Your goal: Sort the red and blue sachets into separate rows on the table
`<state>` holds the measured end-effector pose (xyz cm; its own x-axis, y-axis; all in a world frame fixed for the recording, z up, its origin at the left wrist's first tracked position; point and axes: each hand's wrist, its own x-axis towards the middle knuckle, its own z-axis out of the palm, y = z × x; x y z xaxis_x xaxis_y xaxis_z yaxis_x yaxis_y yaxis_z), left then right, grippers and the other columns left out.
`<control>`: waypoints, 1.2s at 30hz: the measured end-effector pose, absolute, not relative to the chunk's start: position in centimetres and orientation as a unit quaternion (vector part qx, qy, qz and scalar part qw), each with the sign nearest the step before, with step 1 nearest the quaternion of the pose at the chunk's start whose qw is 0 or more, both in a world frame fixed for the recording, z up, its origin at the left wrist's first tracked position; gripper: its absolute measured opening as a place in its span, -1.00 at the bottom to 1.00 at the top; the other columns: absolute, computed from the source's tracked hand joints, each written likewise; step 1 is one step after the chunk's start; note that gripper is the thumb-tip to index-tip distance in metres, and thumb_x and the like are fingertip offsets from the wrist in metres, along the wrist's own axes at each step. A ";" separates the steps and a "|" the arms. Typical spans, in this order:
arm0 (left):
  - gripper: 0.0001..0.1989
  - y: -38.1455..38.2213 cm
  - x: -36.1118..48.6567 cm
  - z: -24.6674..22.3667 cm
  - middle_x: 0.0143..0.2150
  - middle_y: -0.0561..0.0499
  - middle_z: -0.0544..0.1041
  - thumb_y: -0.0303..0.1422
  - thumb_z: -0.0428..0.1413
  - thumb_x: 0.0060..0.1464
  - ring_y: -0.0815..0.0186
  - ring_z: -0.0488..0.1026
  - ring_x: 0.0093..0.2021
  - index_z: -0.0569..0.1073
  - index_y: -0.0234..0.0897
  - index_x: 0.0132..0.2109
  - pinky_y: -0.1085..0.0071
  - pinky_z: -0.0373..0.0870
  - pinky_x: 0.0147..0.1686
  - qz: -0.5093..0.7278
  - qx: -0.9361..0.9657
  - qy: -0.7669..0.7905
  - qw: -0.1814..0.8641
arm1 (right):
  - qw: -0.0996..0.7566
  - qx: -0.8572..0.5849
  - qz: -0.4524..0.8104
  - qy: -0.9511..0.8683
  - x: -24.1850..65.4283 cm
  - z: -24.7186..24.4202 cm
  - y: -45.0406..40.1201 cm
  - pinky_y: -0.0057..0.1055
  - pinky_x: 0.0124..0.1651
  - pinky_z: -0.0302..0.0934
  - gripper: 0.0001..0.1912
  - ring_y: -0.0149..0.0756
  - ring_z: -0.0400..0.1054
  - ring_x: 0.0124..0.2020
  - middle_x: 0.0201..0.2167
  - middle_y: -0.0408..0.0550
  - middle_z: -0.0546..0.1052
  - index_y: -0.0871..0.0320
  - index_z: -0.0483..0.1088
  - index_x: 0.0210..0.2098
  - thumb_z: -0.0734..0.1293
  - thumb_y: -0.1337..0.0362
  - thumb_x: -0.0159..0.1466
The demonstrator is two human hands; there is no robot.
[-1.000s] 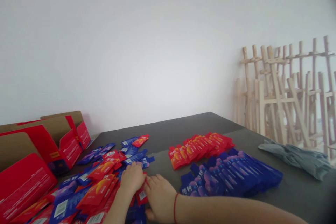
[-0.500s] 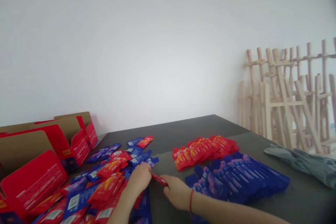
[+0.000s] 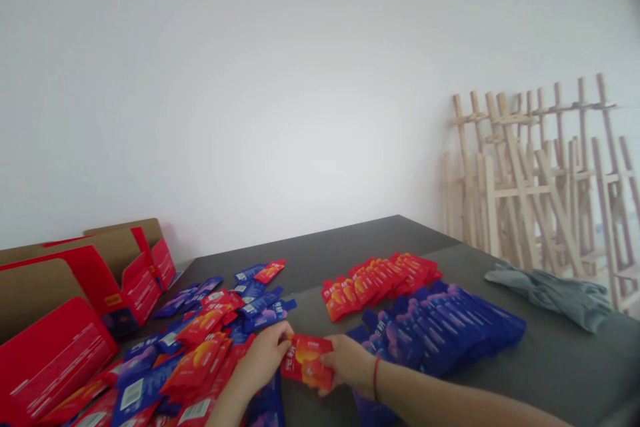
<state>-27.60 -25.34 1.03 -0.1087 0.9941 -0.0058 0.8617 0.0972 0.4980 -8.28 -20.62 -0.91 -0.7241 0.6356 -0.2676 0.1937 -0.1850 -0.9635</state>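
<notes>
Between my two hands a red packet (image 3: 306, 359) with an orange fruit picture faces up, above the dark table. My left hand (image 3: 267, 350) is closed on its left end, and my right hand (image 3: 347, 363), with a red band at the wrist, pinches its right end. Left of my left hand spreads a mixed heap of red packets (image 3: 195, 367) and blue packets (image 3: 145, 392). Beyond my right hand lies an overlapping row of red packets (image 3: 383, 280). Closer in, a fanned row of blue packets (image 3: 445, 330) is partly covered by my right forearm.
Open red cardboard boxes (image 3: 55, 360) with brown insides stand along the left side. A grey crumpled cloth or glove-like item (image 3: 550, 293) lies at the table's right edge. Wooden easels (image 3: 520, 180) lean against the white wall at the right.
The red packet, seen edge-on before, has turned so its printed face shows. Both hands stay on it, a little lower and wider apart. The view has shifted slightly to the right.
</notes>
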 end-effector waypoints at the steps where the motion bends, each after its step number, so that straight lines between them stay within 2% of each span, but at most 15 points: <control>1: -0.86 -25.3 -27.7 0.9 -0.34 0.14 0.52 -0.52 -0.07 0.07 0.37 0.47 -0.28 0.32 -0.19 -0.34 0.54 0.28 -0.31 0.192 0.648 0.713 0.185 | 0.151 -0.334 0.685 -0.630 -8.1 -0.6 -21.0 -0.25 -0.20 0.45 -0.64 -0.10 0.56 -0.22 -0.33 0.10 0.61 0.26 0.40 -0.09 0.18 0.52 0.15; 3: -0.86 -25.5 -27.7 0.8 -0.34 0.14 0.53 -0.51 -0.07 0.06 0.36 0.47 -0.27 0.32 -0.19 -0.34 0.54 0.28 -0.30 0.192 0.653 0.703 0.204 | 0.143 -0.341 0.637 -0.677 -7.4 0.0 -21.9 -0.18 -0.17 0.46 -0.53 -0.06 0.55 -0.17 -0.23 0.15 0.61 0.27 0.36 0.08 0.17 0.49 0.18; 5: -0.86 -25.7 -27.6 0.9 -0.34 0.14 0.53 -0.51 -0.06 0.02 0.35 0.48 -0.27 0.33 -0.19 -0.36 0.53 0.28 -0.32 0.185 0.655 0.699 0.220 | 0.166 -0.351 0.534 -0.751 -6.6 0.7 -23.1 -0.07 0.01 0.39 -0.37 0.00 0.47 0.01 0.01 0.23 0.53 0.26 0.22 0.25 0.20 0.47 0.17; 8: -0.88 -26.2 -27.4 1.2 -0.36 0.12 0.53 -0.51 -0.04 -0.03 0.33 0.48 -0.28 0.34 -0.20 -0.38 0.51 0.26 -0.36 0.174 0.651 0.701 0.235 | 0.196 -0.305 0.322 -0.875 -5.5 1.0 -24.8 -0.07 0.36 -0.04 -0.28 -0.01 0.06 0.35 0.33 0.23 0.21 0.27 0.11 0.35 0.24 0.42 0.19; 10: -0.86 -26.5 -27.2 1.3 -0.37 0.11 0.53 -0.51 -0.04 -0.04 0.31 0.48 -0.29 0.36 -0.20 -0.37 0.49 0.27 -0.36 0.168 0.646 0.704 0.242 | 0.163 -0.258 0.220 -0.927 -5.5 0.6 -25.6 -0.08 0.41 -0.20 -0.34 0.01 -0.10 0.40 0.37 0.23 0.13 0.32 0.13 0.34 0.24 0.33 0.26; 14: -0.85 -27.2 -26.7 1.7 -0.38 0.12 0.51 -0.48 -0.06 0.00 0.31 0.47 -0.31 0.37 -0.18 -0.32 0.47 0.28 -0.35 0.168 0.637 0.712 0.243 | 0.095 -0.267 0.201 -0.938 -6.8 -1.3 -26.3 0.03 0.38 -0.13 -0.14 0.19 -0.14 0.40 0.38 0.38 0.03 0.42 0.04 0.37 0.38 0.16 0.20; 15: -0.86 -27.4 -26.6 1.9 -0.40 0.13 0.49 -0.47 -0.06 0.01 0.32 0.46 -0.33 0.36 -0.18 -0.31 0.48 0.27 -0.37 0.174 0.635 0.713 0.242 | 0.091 -0.279 0.195 -0.936 -7.3 -1.8 -26.3 0.04 0.37 -0.09 -0.12 0.21 -0.13 0.39 0.38 0.39 0.00 0.42 0.01 0.38 0.38 0.18 0.20; 17: -0.85 -27.9 -26.6 2.3 -0.44 0.16 0.44 -0.48 -0.10 0.05 0.34 0.42 -0.43 0.32 -0.17 -0.27 0.48 0.25 -0.44 0.180 0.622 0.719 0.252 | 0.094 -0.301 0.172 -0.933 -8.0 -2.5 -26.1 0.01 0.35 -0.01 -0.23 0.18 -0.05 0.37 0.37 0.38 0.04 0.43 0.00 0.38 0.30 0.30 0.26; 19: -0.82 -28.3 -26.6 2.9 -0.48 0.19 0.39 -0.48 -0.12 0.08 0.36 0.37 -0.52 0.31 -0.16 -0.21 0.48 0.21 -0.52 0.164 0.609 0.729 0.267 | 0.098 -0.305 0.145 -0.936 -8.5 -2.8 -25.7 -0.05 0.31 0.08 -0.35 0.11 0.08 0.33 0.33 0.37 0.16 0.47 0.05 0.36 0.17 0.44 0.28; 21: -0.80 -28.7 -26.6 3.5 -0.50 0.20 0.41 -0.48 -0.08 0.07 0.34 0.40 -0.51 0.33 -0.14 -0.18 0.47 0.19 -0.51 0.120 0.610 0.740 0.259 | 0.104 -0.294 0.118 -0.943 -8.7 -2.8 -25.2 -0.09 0.25 0.17 -0.37 0.06 0.22 0.25 0.26 0.40 0.28 0.52 0.11 0.32 0.12 0.52 0.25; 23: -0.81 -28.8 -26.0 4.2 -0.42 0.13 0.51 -0.48 -0.02 0.06 0.29 0.49 -0.36 0.38 -0.15 -0.19 0.45 0.25 -0.40 0.074 0.618 0.758 0.194 | 0.107 -0.276 0.092 -0.951 -8.6 -2.6 -24.7 -0.13 0.19 0.23 -0.36 0.03 0.30 0.18 0.20 0.40 0.35 0.53 0.14 0.30 0.13 0.53 0.22; 26: -0.71 -28.9 -23.7 4.7 -0.09 -0.07 0.59 -0.53 -0.10 0.14 0.20 0.51 -0.06 0.45 -0.19 -0.12 0.38 0.32 -0.13 0.027 0.607 0.791 0.067 | 0.090 -0.274 0.064 -0.955 -8.1 -1.9 -23.6 -0.22 0.10 0.30 -0.38 -0.03 0.38 0.09 0.14 0.34 0.43 0.47 0.19 0.28 0.15 0.52 0.21; 29: -0.54 -29.3 -20.7 4.0 0.14 -0.19 0.50 -0.59 -0.15 0.14 0.16 0.43 0.14 0.45 -0.28 0.09 0.31 0.27 0.10 -0.024 0.612 0.787 0.076 | 0.068 -0.272 0.067 -0.958 -7.8 -0.7 -22.3 -0.27 0.01 0.33 -0.51 -0.06 0.42 0.01 0.06 0.25 0.50 0.39 0.35 0.16 0.17 0.48 0.25; 33: -0.39 -30.0 -18.6 2.5 0.29 -0.28 0.35 -0.61 -0.06 0.05 0.09 0.32 0.27 0.30 -0.44 0.28 0.25 0.21 0.23 -0.053 0.629 0.770 0.095 | 0.032 -0.265 0.077 -0.961 -7.4 0.9 -21.0 -0.29 -0.10 0.34 -0.74 -0.07 0.48 -0.12 -0.14 0.14 0.59 0.28 0.51 -0.12 0.25 0.43 0.25; 36: -0.35 -30.1 -18.9 2.5 0.25 -0.26 0.41 -0.72 -0.20 0.06 0.17 0.40 0.20 0.29 -0.45 0.29 0.28 0.30 0.17 -0.055 0.636 0.768 0.056 | 0.022 -0.282 0.083 -0.956 -7.1 1.6 -20.5 -0.30 -0.14 0.34 -0.77 -0.08 0.50 -0.15 -0.18 0.10 0.61 0.24 0.53 -0.17 0.24 0.40 0.29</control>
